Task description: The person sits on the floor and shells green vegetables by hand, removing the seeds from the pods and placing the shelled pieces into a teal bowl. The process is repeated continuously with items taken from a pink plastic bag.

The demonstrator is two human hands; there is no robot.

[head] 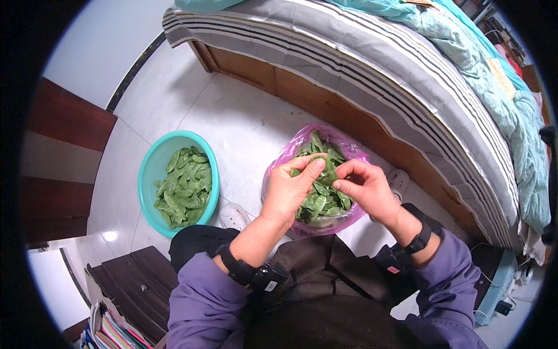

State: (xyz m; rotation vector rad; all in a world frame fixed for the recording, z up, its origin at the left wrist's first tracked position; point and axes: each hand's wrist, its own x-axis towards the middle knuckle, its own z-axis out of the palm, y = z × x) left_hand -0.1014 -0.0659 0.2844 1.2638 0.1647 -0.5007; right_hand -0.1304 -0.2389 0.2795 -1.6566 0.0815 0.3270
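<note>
Flat green pea pods [320, 205] fill an open pink plastic bag [285, 155] on the floor before me. Above the bag, my left hand [290, 187] pinches a green pod [324, 170] between thumb and fingers. My right hand [368, 185] grips the edge of that same pod with thumb and forefinger. Parts of both hands' fingers are hidden behind the pod and knuckles. To the left stands a turquoise plastic basin [148, 194], holding a heap of similar pods [185, 187].
A bed with a striped sheet [348, 56] and wooden base [250, 74] runs along the far right side. White clogs [233, 216] are on the tiled floor [226, 107] beside the bag. A dark wooden cabinet [135, 288] stands at lower left, books [117, 331] near it.
</note>
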